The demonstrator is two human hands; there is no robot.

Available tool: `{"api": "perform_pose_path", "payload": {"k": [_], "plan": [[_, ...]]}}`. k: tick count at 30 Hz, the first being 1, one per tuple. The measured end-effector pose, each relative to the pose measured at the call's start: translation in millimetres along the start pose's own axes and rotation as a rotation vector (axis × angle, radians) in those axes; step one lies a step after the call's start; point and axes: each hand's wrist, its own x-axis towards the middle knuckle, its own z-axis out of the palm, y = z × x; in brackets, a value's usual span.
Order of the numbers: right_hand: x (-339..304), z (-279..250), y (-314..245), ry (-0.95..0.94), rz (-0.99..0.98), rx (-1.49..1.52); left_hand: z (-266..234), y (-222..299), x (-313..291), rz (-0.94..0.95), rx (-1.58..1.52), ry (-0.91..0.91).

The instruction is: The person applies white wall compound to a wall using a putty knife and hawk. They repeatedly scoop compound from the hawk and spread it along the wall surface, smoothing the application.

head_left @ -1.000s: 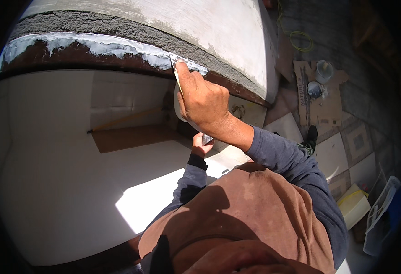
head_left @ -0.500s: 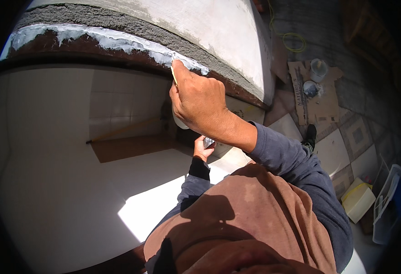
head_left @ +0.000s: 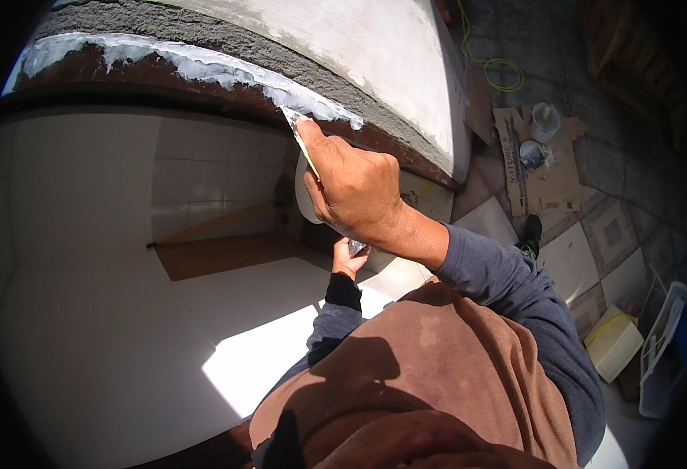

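My right hand (head_left: 351, 184) pinches a thin, flat, pale-edged spreader (head_left: 302, 144) between thumb and fingers. The spreader's tip, smeared with white, is at the lower edge of a white paste strip (head_left: 226, 72). This uneven strip runs along a dark brown frame (head_left: 156, 76), under a band of rough grey mortar (head_left: 195, 33). Lower down, my left hand (head_left: 346, 262) is closed round a shiny, greyish thing (head_left: 356, 247); my right hand and wrist partly cover it, so its kind does not show.
On the patterned tile floor at right, a cardboard sheet (head_left: 551, 184) bears a clear bucket (head_left: 545, 123) and a small paste-smeared tub (head_left: 532, 154). A yellow cable (head_left: 504, 78) lies beyond. Plastic containers (head_left: 660, 352) stand at lower right. A yellow pole (head_left: 211, 224) leans inside the opening.
My right hand has moved down and slightly right, drawing the spreader off the top of the paste toward its lower edge. More of the blade now shows. My left hand has barely moved.
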Motion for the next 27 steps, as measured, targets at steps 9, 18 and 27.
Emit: {"api": "perform_pose_path", "payload": {"k": [9,18,27], "plan": [[16.0,-0.2,-8.6,-0.035,0.066,0.003,10.7,3.0,2.8,-0.068,-0.043,-0.040],[-16.0,-8.7,32.6,0.025,0.294,-0.072,-2.9,13.2,-0.1,-0.164,-0.034,-0.220],[-34.2,3.0,41.3,0.129,0.123,-0.020,9.7,14.4,-8.5,-0.074,0.029,-0.223]]}}
